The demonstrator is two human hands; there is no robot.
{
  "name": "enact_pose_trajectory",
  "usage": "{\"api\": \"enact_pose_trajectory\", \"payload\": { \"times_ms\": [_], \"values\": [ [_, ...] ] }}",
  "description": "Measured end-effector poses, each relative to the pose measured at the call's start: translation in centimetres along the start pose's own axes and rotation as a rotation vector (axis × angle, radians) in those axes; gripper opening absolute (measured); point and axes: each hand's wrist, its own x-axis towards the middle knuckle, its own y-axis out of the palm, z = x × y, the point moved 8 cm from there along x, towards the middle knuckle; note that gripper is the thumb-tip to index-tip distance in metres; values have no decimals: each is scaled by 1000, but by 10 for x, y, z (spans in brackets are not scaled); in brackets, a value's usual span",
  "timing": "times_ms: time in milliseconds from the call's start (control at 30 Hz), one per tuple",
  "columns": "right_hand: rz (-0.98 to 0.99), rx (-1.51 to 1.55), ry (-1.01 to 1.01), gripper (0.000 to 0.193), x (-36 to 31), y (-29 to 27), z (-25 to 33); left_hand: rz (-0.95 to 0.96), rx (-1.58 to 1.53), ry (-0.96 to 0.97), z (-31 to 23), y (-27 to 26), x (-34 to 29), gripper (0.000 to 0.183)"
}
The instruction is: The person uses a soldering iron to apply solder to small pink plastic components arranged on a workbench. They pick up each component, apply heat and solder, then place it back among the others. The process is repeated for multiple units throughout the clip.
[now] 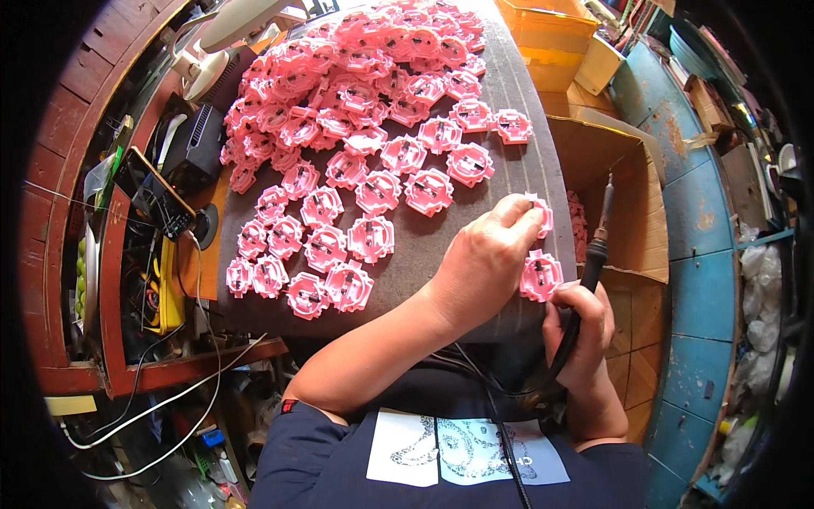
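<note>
My left hand (487,254) reaches across the dark table mat and pinches a pink plastic part (544,217) near the mat's right edge. My right hand (587,332) is closed around a soldering iron (597,250), its thin tip pointing up and away from me. Just below my left fingers lies another pink part (541,276), and my right thumb is at its lower edge; I cannot tell whether it presses on it. To the left, several pink parts (371,238) with small black pieces inside lie in loose rows.
A big heap of pink parts (356,59) covers the mat's far side. An open cardboard box (623,195) stands right of the table, with more pink parts inside. Blue cabinets (699,297) line the right. A phone (161,191) and cables stand left; the iron's black cord crosses near my body.
</note>
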Motion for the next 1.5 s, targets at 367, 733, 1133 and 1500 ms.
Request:
{"api": "enact_pose_trajectory", "payload": {
  "times_ms": [367,733,1133,1500],
  "values": [
    [31,213,-75,44,17,35,17,104,-172,-68,-16,-34,-62,42],
    [53,223,62,45,7,39,4,98,-165,-111,-6,-30,-58,23],
    [-59,104,-187,45,2,37,19,18,-84,-167,-8,-33,-59,18],
    [-108,224,-153,63,-12,-7,6,11,-37,-176,-9,-32,-58,18]
  ]
}}
